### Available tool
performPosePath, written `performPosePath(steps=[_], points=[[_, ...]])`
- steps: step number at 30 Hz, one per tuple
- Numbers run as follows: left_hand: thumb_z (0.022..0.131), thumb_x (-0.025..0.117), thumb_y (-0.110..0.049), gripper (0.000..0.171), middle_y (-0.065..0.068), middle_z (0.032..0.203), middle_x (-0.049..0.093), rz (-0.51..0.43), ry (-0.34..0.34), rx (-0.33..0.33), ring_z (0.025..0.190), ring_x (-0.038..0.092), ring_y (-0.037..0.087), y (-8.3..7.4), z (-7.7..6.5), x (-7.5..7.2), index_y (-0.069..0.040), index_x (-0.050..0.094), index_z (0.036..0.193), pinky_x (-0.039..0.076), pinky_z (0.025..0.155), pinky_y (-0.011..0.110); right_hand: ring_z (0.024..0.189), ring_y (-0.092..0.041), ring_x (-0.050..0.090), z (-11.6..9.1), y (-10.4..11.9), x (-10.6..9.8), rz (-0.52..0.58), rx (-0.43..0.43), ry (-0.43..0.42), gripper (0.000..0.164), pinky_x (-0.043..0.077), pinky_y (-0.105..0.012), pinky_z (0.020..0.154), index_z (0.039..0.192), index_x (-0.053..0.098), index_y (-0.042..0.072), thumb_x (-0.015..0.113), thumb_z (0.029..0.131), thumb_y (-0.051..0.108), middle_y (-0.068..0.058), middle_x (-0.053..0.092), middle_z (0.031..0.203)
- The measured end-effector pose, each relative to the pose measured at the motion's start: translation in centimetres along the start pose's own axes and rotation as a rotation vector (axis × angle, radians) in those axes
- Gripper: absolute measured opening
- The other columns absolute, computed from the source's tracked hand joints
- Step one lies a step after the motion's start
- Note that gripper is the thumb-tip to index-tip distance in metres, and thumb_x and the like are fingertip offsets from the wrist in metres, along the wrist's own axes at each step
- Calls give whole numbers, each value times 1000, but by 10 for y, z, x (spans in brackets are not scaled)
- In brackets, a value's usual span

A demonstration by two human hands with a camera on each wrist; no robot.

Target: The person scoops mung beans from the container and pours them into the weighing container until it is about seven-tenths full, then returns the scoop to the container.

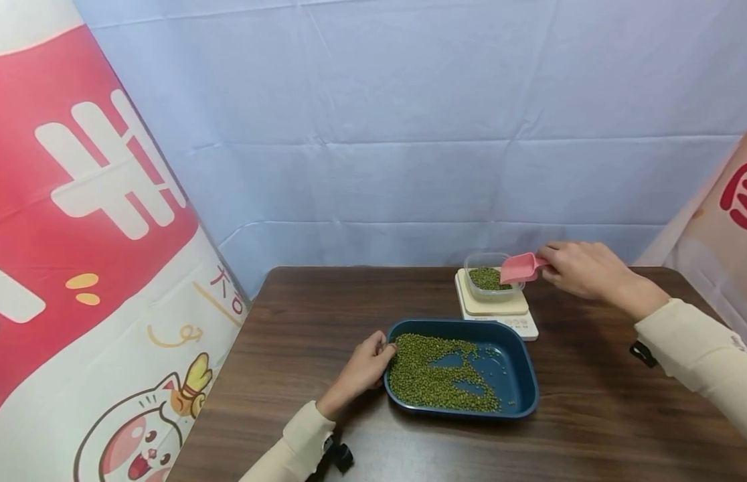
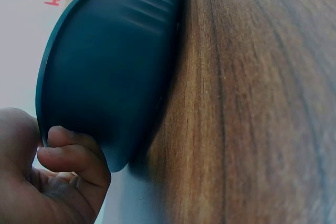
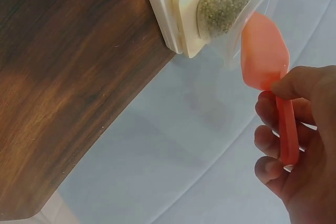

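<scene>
My right hand point(image 1: 581, 269) grips the handle of a pink scoop point(image 1: 519, 268), tilted over the rim of a clear plastic container point(image 1: 492, 292). Green beans point(image 3: 226, 3) lie in that container, which stands on a white kitchen scale point(image 1: 524, 324). In the right wrist view the scoop point(image 3: 265, 53) shows no beans on its visible side. My left hand point(image 1: 367, 361) pinches the left rim of a dark blue tray point(image 1: 521, 375). Many green beans point(image 1: 428, 378) cover the tray's left and middle, with bare bottom at its right. The left wrist view shows curled fingers at the tray's wall point(image 2: 105, 72).
Everything rests on a dark brown wooden table point(image 1: 325, 301), with the scale near its back edge. A pale blue cloth point(image 1: 379, 181) hangs behind. Printed red and white cloth point(image 1: 108, 268) hangs at the left.
</scene>
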State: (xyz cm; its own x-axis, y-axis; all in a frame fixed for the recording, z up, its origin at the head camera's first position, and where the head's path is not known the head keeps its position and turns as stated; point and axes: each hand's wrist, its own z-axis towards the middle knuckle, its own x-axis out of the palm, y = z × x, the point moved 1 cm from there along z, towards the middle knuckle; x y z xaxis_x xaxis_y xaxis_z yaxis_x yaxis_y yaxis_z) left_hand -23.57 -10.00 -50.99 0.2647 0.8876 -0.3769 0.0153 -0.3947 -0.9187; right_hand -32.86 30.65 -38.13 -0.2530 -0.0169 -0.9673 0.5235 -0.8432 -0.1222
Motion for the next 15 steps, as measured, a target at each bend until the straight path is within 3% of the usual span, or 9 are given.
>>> performPosePath(steps=[15], points=[[101,49,-30,24,-2,62,39,12,-6,0,38,38,11,3,3,2,-11,43,88,35,34,21,59,-19,45,-1,1,6,70,55,19,16,39,-37,47,92,59,8,64,85,21,-1,51,78]])
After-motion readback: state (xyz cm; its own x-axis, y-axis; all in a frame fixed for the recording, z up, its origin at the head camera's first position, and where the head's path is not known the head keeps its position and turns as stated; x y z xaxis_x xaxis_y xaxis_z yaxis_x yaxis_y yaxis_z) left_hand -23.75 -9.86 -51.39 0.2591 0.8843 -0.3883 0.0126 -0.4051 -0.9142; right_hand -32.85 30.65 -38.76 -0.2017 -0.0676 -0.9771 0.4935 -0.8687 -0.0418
